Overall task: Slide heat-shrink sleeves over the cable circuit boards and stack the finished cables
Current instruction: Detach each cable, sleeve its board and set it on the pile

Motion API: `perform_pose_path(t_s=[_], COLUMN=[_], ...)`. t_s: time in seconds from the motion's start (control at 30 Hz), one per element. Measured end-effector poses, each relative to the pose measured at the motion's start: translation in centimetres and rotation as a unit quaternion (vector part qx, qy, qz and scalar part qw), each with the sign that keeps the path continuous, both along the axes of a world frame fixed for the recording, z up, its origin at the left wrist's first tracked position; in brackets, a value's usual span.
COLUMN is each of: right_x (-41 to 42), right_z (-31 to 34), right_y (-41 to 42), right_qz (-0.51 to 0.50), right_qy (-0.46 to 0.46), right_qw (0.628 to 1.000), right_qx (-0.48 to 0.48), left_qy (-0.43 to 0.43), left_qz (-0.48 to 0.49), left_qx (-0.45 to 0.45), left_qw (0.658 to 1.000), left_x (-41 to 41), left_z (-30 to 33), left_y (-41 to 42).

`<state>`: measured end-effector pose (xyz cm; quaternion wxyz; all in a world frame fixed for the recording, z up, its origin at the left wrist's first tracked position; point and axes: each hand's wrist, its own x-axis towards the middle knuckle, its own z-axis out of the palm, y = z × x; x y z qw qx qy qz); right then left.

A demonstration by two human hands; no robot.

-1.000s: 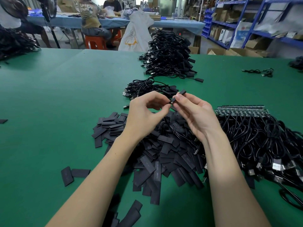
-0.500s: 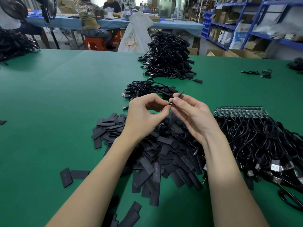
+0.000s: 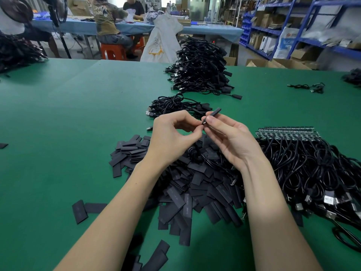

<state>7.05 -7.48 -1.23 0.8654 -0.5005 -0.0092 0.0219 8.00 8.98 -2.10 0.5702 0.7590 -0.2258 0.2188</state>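
Above a heap of flat black heat-shrink sleeves (image 3: 195,184), my right hand (image 3: 230,139) pinches one black sleeve (image 3: 214,112), which sticks up and away past its fingertips. My left hand (image 3: 172,137) pinches the cable's end (image 3: 203,122) at the sleeve's near mouth. That cable's black cord (image 3: 197,153) hangs down onto the heap between my wrists. To the right lies a bundle of bare cables (image 3: 304,169) with a row of green circuit boards (image 3: 287,133). A small stack of sleeved cables (image 3: 175,105) lies just beyond my hands.
A tall pile of black cables (image 3: 201,67) stands farther back on the green table (image 3: 68,118). Loose sleeves (image 3: 86,209) lie at the near left. One stray cable (image 3: 308,88) lies at the far right. People sit at a blue table (image 3: 136,28) behind; shelving (image 3: 293,26) stands at right.
My hands stay together in the same place. The sleeve in my right hand has turned a little and now sticks out farther past the fingertips.
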Motion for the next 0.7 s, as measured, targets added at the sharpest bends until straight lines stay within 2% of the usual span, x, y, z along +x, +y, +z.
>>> perform_pose_path(t_s=[0.3,0.47,0.7], right_x=[-0.2,-0.2,-0.4], right_z=[0.3,0.5,0.5], right_y=[0.4,0.7,1.1], right_qz=[0.011,-0.047,-0.087], right_qy=[-0.015,-0.054,-0.076], right_qw=[0.999,0.995,0.991], right_qx=[-0.041,-0.074,-0.072], left_qy=[0.024,0.053,0.093], left_qz=[-0.033,-0.05,-0.064], left_qx=[-0.029,-0.061,-0.071], left_qw=[0.999,0.995,0.991], left_x=[0.4,0.6,0.9], left_z=[-0.2,-0.4,-0.5], left_y=[0.1,0.1,0.4])
